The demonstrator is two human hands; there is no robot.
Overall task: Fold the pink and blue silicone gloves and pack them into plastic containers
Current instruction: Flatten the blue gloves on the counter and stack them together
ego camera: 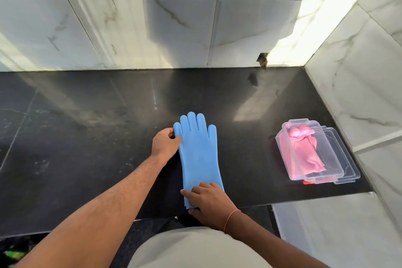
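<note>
On the dark polished table (76,132), the left hand (165,140) sits at about 9 o'clock of the blue glove (199,154), its fingers curled and pinching the glove's outer little-finger edge. The blue glove is smooth, matte sky-blue silicone, lying flat near the middle of the table's front part; edges showing at the cuff suggest two layers stacked, though whether that is a second glove cannot be told. Its long axis runs from 6 to 12 o'clock, fingers spread toward the wall at 12, cuff at the table's near edge. The right hand (210,201) lies over the cuff at 6 o'clock, fingers loosely bent and pressing down on it, thumb at the cuff's edge; it hides the cuff's lower right corner. A thin pinkish band (231,220) circles that wrist. Well apart at 3 o'clock, near the side wall, a clear plastic container (289,167) holds the folded pink gloves (304,154), with more clear plastic pieces (341,154) stacked beside and beneath it; how many is hard to make out. A small red thing (307,182) peeks from under them, mostly hidden.
</note>
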